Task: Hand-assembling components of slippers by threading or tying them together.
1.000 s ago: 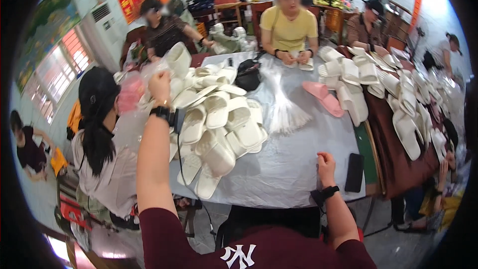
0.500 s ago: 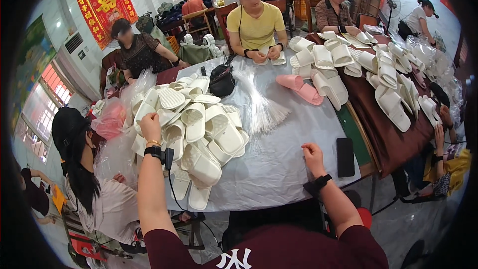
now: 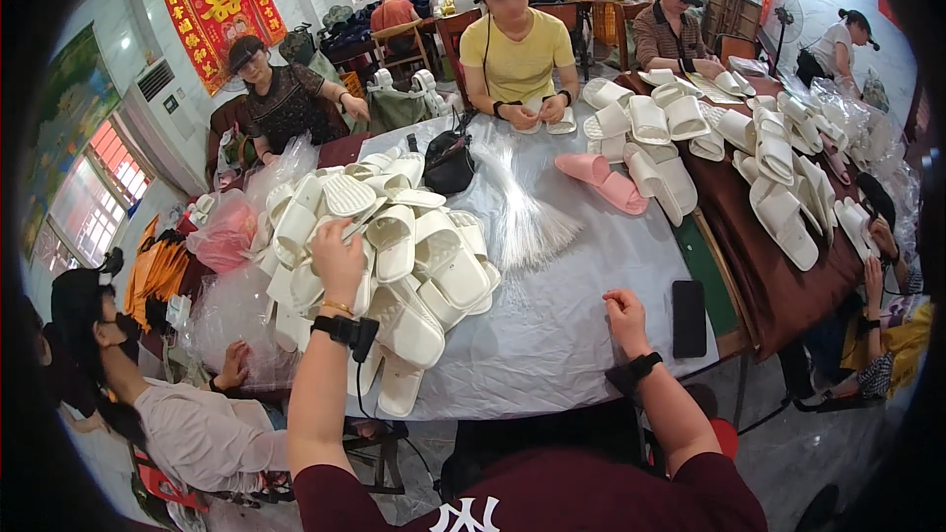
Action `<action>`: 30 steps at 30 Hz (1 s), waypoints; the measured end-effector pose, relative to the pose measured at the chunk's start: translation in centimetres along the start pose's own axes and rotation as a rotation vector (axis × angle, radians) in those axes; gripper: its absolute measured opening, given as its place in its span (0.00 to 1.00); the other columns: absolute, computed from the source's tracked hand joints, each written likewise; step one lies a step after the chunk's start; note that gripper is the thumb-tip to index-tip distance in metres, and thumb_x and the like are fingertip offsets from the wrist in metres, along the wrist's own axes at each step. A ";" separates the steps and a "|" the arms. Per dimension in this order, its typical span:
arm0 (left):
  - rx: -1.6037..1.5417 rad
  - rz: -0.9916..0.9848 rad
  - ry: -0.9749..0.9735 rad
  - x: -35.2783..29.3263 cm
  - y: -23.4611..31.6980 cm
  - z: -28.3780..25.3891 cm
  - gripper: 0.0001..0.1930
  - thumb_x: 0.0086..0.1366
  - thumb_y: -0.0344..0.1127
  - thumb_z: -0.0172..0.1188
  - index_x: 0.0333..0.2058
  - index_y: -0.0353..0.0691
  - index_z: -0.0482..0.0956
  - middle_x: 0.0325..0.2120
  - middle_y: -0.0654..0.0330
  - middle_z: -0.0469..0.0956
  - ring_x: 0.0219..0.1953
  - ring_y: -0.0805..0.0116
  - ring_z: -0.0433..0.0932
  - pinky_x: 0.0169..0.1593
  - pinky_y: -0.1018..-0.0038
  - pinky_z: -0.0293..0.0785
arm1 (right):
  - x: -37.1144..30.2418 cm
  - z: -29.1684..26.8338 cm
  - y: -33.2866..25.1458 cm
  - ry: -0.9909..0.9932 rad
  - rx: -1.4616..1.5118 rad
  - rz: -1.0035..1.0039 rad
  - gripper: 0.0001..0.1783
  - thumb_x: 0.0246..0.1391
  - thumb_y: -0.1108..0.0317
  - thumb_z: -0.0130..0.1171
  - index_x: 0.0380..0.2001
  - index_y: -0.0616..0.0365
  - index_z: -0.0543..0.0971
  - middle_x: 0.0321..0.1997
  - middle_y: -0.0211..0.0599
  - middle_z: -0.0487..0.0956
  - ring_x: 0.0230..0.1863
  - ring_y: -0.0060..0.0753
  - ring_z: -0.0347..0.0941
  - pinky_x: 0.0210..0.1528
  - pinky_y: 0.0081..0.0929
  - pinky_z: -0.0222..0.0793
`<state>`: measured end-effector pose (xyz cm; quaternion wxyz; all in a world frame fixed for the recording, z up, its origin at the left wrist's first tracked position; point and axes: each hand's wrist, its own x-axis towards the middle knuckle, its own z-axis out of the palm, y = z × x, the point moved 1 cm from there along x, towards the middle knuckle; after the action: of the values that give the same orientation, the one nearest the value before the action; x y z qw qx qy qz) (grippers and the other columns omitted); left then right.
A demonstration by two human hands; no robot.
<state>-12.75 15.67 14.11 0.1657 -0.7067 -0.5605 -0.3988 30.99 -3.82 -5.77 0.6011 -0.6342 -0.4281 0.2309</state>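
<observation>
Table [image 3: 552, 360]: light sheet on top, runs under the slipper pile [image 3: 409, 320] and out to its right. Slipper pile: white, overlapping, tilted every which way; probably slides easily, so best take from the top, lift straight up, don't drag from below. Bundle of pale strands [image 3: 527, 222]: just right of the pile, fanned toward the near side; worth keeping slippers off it. Pink slippers [image 3: 616, 192]: right of the pile, beyond the strands. Black pouch [image 3: 449, 163]: at the pile's far right edge.

Left hand [image 3: 338, 256]: over the pile's left-middle part, fingers bent; can't tell if they grip or touch a slipper. Strap or sole edge looks the surest hold. Right hand [image 3: 627, 317]: well right of the pile, fingers curled in loosely, nothing seen in them; could steady neighbours if brought over. Phone [image 3: 689, 319]: farther right of the pile. Black wrist unit [image 3: 365, 338]: over the pile's near part, might snag straps; keep wrist high.
</observation>
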 end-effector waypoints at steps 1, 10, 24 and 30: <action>-0.060 -0.003 -0.035 -0.5 1.2 -0.1 0.13 0.53 0.34 0.62 0.39 0.42 0.80 0.40 0.54 0.76 0.45 0.53 0.72 0.50 0.61 0.67 | 0.0 -0.1 0.3 0.001 -0.005 0.002 0.05 0.53 0.76 0.54 0.31 0.63 0.79 0.32 0.31 0.75 0.24 0.19 0.69 0.27 0.18 0.66; -0.299 0.130 -0.210 -5.9 8.9 0.0 0.14 0.51 0.33 0.63 0.38 0.41 0.79 0.41 0.54 0.75 0.45 0.53 0.72 0.50 0.61 0.67 | -0.1 -0.2 0.2 -0.006 -0.001 0.026 0.05 0.53 0.75 0.54 0.31 0.63 0.79 0.32 0.32 0.75 0.24 0.19 0.69 0.27 0.18 0.65; -0.520 0.217 -0.601 -17.3 13.9 0.1 0.14 0.51 0.33 0.63 0.39 0.42 0.79 0.43 0.54 0.74 0.47 0.53 0.70 0.50 0.61 0.66 | -3.7 -7.5 -5.3 0.093 -0.869 -0.285 0.24 0.40 0.72 0.62 0.46 0.59 0.73 0.53 0.47 0.69 0.57 0.53 0.61 0.56 0.47 0.58; -0.529 0.187 -0.694 -21.6 14.6 1.6 0.16 0.53 0.33 0.63 0.41 0.39 0.78 0.44 0.52 0.73 0.49 0.51 0.69 0.52 0.60 0.65 | -5.3 -11.6 -3.3 0.203 -1.126 -0.062 0.39 0.41 0.60 0.65 0.57 0.58 0.65 0.63 0.54 0.60 0.64 0.59 0.54 0.62 0.53 0.52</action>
<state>0.23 -2.08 0.03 -0.1833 -0.8644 -0.3953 -0.2507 36.67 -15.00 -1.79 0.2150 -0.8628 -0.4435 -0.1124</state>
